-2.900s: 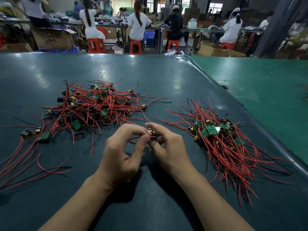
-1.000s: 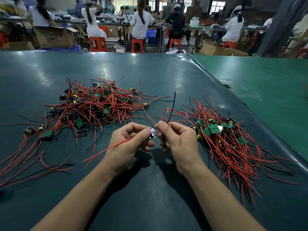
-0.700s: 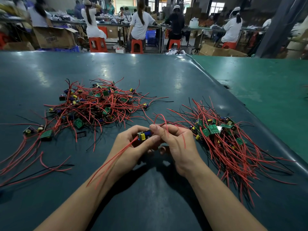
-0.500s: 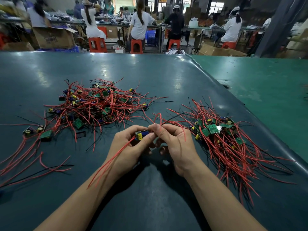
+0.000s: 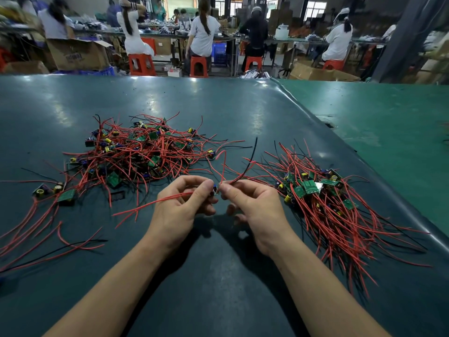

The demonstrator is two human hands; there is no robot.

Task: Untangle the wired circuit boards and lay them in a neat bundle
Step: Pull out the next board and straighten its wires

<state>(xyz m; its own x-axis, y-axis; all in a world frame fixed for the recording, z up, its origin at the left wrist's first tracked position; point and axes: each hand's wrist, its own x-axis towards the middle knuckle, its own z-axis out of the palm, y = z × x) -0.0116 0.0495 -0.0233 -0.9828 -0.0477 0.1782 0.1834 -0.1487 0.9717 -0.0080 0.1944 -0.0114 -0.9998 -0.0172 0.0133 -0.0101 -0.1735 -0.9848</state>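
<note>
Over the dark desk [image 5: 218, 276], the left hand [image 5: 179, 210] and right hand [image 5: 252, 205] pinch one small circuit board [image 5: 214, 189] between their fingertips, its red wires [image 5: 150, 205] trailing left and a black wire [image 5: 250, 159] rising. A tangled pile [image 5: 143, 152] lies beyond the left hand; the neater bundle [image 5: 323, 198] lies just right of the right hand.

Left hand [image 5: 181, 207] and right hand [image 5: 252, 205] meet fingertip to fingertip, both pinching, forearms converging.
</note>
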